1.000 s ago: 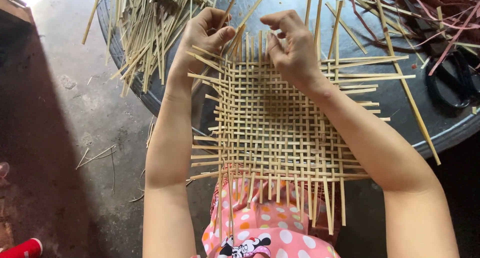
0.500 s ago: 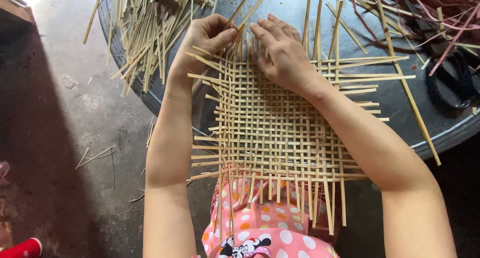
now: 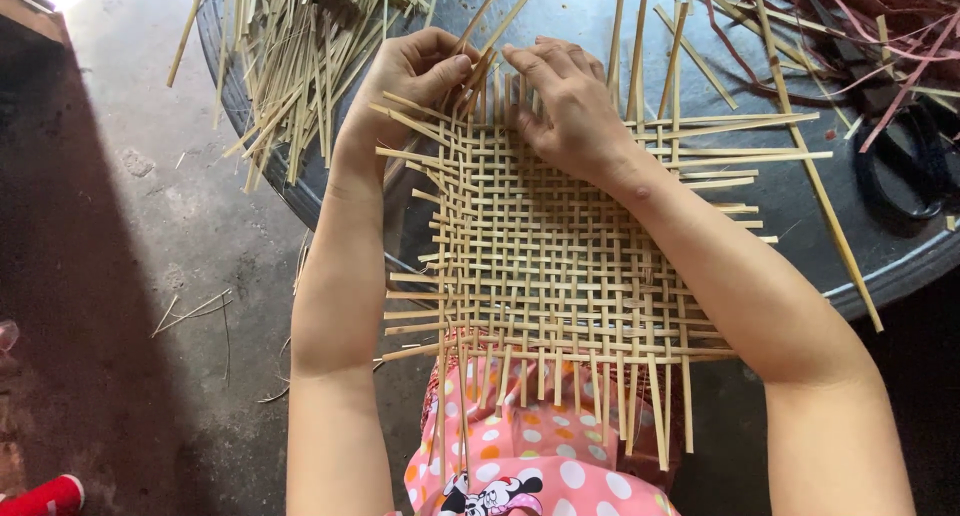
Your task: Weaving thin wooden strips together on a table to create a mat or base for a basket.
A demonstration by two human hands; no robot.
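- Nearest, a pink garment with white and orange dots [image 3: 520, 466] covers the person's lap; the near ends of the woven strips hang over it.
- At the near left corner, a red object [image 3: 45, 496] lies on the dark floor [image 3: 130, 306], with a few stray slivers [image 3: 190, 311] scattered farther up the floor.
- The woven bamboo mat [image 3: 560, 266] lies flat, its near edge over the lap and its far part on the round dark counter [image 3: 890, 266]. The weave is an open lattice of pale strips, with loose ends sticking out on every side.
- The left hand [image 3: 415, 76] sits at the mat's far left corner. Its grip is narrow: thumb and fingers pinch a strip at the mat's far edge, where long strips [image 3: 500, 16] slant up and away.
- The right hand [image 3: 565, 106] lies palm down on the mat's far edge, just beside the left hand. Its fingers are spread flat and pressed on the weave, with the fingertips [image 3: 520, 61] bent against the upright strip ends; it closes on nothing.
- Far left, a heap of loose bamboo strips [image 3: 300, 46] lies on the counter and juts over its rim.
- Far right, dark red strips [image 3: 860, 16] lie in a tangle, with a black tool [image 3: 905, 166] beside them; what kind of tool, I cannot tell.
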